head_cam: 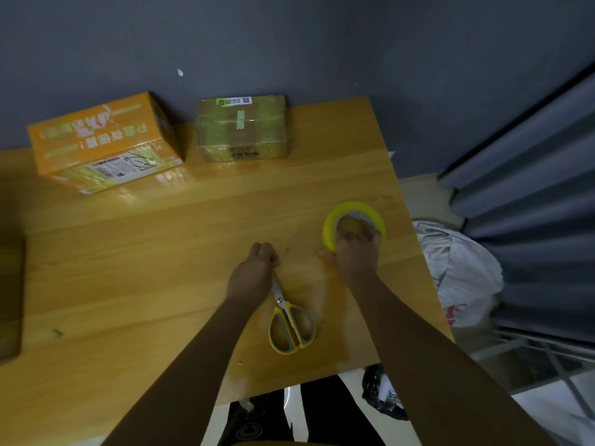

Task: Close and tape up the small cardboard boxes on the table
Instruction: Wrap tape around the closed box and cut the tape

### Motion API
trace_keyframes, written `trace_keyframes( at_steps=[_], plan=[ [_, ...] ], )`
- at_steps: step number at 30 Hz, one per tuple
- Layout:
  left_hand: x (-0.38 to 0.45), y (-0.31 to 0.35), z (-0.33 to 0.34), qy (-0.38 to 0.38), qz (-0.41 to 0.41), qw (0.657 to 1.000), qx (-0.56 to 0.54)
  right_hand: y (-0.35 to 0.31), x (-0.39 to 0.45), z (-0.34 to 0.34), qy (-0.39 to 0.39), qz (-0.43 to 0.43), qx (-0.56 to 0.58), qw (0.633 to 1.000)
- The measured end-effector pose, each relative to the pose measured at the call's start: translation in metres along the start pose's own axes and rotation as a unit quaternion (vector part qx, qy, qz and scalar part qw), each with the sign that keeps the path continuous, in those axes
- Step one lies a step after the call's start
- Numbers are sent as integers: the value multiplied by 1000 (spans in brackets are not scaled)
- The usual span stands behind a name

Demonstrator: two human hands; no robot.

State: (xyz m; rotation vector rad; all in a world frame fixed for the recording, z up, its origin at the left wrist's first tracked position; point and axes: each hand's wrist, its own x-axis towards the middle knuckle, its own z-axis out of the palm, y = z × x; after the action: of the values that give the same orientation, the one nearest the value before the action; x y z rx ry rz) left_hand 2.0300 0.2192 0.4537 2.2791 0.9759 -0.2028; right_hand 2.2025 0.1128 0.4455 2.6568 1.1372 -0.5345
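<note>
Far beyond the left hand, the orange box (103,141) sits closed and taped at the back of the table (161,252), with the brown box (242,128) just to its right, taped too. Left hand (252,273) is down on the table, fingers curled over the blade tips of the yellow-handled scissors (289,320), whose handles lie back toward the person. Just right of it, the right hand (354,255) grips the near edge of the yellow tape roll (354,223), fingers hooked into its core.
</note>
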Motion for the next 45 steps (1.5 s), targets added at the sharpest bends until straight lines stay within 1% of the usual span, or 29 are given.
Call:
trace_keyframes(
  at_steps=[2,3,5,6,7,8,9,10,12,14,16,19,21,25,27,29,33,35,38,42,45],
  plan=[
    [8,0,-8,-2,5,1000,-12,-3,-15,0,32,17,20,999],
    [11,-1,-11,-5,9,1000,-21,-5,-28,0,77,13,33,996],
    [14,-4,-17,-17,15,999,-39,-12,-58,8,160,-40,72,984],
    [15,-6,-19,-23,20,998,-47,-17,-71,14,163,-79,101,978],
    [15,-7,-20,-28,25,998,-53,-22,-81,19,122,-112,133,977],
    [15,-7,-22,-31,29,997,-57,-28,-88,22,52,-129,165,976],
    [14,-7,-23,-34,33,997,-58,-35,-92,26,-22,-127,180,975],
    [13,-7,-24,-38,37,997,-59,-40,-94,30,-64,-120,177,975],
    [10,-6,-25,-52,39,996,-66,-49,-95,34,-103,-110,142,978],
    [8,-4,-26,-67,31,995,-74,-57,-95,37,-118,-104,96,983],
    [8,-3,-26,-80,29,994,-73,-64,-95,39,-116,-87,76,987],
    [7,-3,-27,-92,35,992,-75,-69,-97,40,-85,-73,38,993],
    [7,-2,-28,-98,35,992,-74,-65,-98,40,-81,-60,24,995],
    [7,0,-31,-111,40,991,-68,-55,-96,37,-97,-68,2,993],
    [7,0,-33,-117,46,990,-69,-53,-95,32,-118,-81,-13,990],
    [8,0,-36,-127,51,988,-69,-46,-94,26,-141,-88,0,986],
    [13,1,-41,-145,47,986,-64,-18,-98,9,-177,-70,106,976],
    [17,1,-42,-150,40,986,-60,-3,-100,-4,-152,-72,113,979],
    [23,0,-40,-149,31,987,-57,12,-93,-33,-78,-55,93,991],
    [26,-4,-35,-140,23,989,-45,20,-76,-79,40,-52,-10,998],
    [26,-3,-34,-137,17,989,-51,20,-67,-108,47,-73,-104,991]
  ],
)
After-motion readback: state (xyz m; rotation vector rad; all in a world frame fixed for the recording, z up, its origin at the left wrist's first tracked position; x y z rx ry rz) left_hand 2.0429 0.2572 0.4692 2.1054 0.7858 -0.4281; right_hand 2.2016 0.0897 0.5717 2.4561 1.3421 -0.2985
